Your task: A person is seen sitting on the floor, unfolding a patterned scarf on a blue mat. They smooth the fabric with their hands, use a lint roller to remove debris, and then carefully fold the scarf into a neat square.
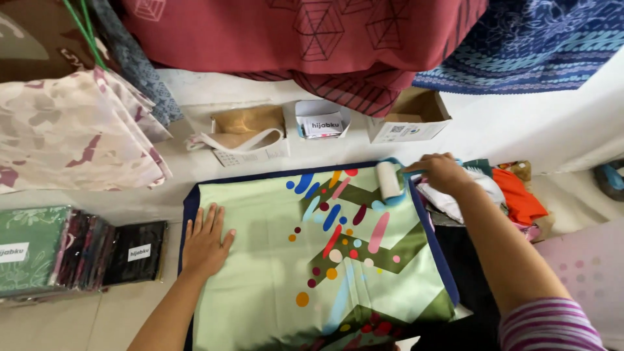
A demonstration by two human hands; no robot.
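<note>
Right hand (444, 173) fingers curled round lint roller (390, 181) handle, roller head resting on pale green patterned scarf (273, 260) far edge. Left hand (205, 242) fingers spread, pressing scarf flat. Best: keep cloth taut, roll straight, even strokes toward body. Small boxes (409, 117) beyond fingers on surface (552, 123).

Roller handle (416, 172) — hidden under fingers (437, 170)
</note>
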